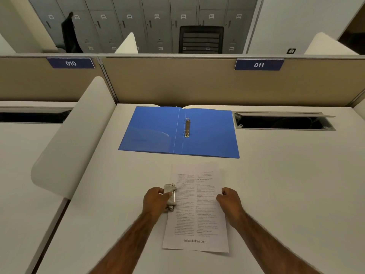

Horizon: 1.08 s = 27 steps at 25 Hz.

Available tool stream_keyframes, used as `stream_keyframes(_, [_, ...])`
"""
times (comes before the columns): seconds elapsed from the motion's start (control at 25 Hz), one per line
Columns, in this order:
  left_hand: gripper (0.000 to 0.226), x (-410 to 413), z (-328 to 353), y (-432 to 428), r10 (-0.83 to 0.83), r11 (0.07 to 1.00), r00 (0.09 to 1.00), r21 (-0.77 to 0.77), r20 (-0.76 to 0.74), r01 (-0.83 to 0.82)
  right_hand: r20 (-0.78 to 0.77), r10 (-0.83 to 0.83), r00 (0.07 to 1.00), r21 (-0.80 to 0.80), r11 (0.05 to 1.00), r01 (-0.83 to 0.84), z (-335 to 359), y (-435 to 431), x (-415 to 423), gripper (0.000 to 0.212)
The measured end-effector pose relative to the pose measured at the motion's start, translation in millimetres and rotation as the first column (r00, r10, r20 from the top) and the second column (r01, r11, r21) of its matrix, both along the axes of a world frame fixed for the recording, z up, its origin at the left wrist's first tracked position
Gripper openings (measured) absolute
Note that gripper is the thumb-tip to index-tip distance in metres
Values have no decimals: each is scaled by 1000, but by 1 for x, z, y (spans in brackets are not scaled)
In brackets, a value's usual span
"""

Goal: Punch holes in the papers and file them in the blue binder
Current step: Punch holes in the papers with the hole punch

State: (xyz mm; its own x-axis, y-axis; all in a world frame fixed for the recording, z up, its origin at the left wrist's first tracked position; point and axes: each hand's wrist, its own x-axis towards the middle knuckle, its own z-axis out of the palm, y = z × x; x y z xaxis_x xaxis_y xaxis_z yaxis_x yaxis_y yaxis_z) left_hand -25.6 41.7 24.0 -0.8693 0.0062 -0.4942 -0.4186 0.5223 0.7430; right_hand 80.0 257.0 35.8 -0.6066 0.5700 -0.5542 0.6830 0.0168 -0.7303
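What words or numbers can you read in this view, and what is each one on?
"010": blue sign on the partition, left.
"011": blue sign on the partition, right.
"mebooksfree.com": foot of the papers, held by the right hand; body text too small to read.
Locker tags: numbers, too blurred to read.
Blue binder, hole punch: no text.

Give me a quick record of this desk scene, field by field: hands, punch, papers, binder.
left hand: gripping the hole punch at the papers' left edge
right hand: holding the papers' right edge
papers: printed sheets flat on the desk, left edge in the punch
binder: blue, lying open beyond the papers, no sheets in it
rings: two, whether open or closed cannot be told
stage: punching, filing not yet done
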Motion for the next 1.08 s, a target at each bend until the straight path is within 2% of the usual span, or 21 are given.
stream_keyframes(0.08, [8,-3,1,-4,-23,998,998,60,59,19,-7,-5,1000,-9,1000,4,0,2,0,18])
stream_keyframes(0.24, [4,-21,12,-29,-31,991,998,135,53,24,-12,-5,1000,0,1000,5,2,8,2,13])
stream_keyframes(0.6, [11,-93,23,-146,33,999,999,18,-2,-33,-41,-30,999,-28,999,29,-5,13,2,6])
stream_keyframes(0.88, [15,-104,5,-165,68,997,998,34,13,-68,-26,-59,998,-14,998,58,-10,13,3,7])
stream_keyframes(0.96, [22,-102,4,-163,69,995,996,-70,-50,-72,-25,-60,998,-6,998,60,-12,15,2,8])
stream_keyframes(1.08, [40,-87,4,-150,-12,903,958,-414,-287,-113,-18,-60,998,0,998,60,-17,19,2,8])
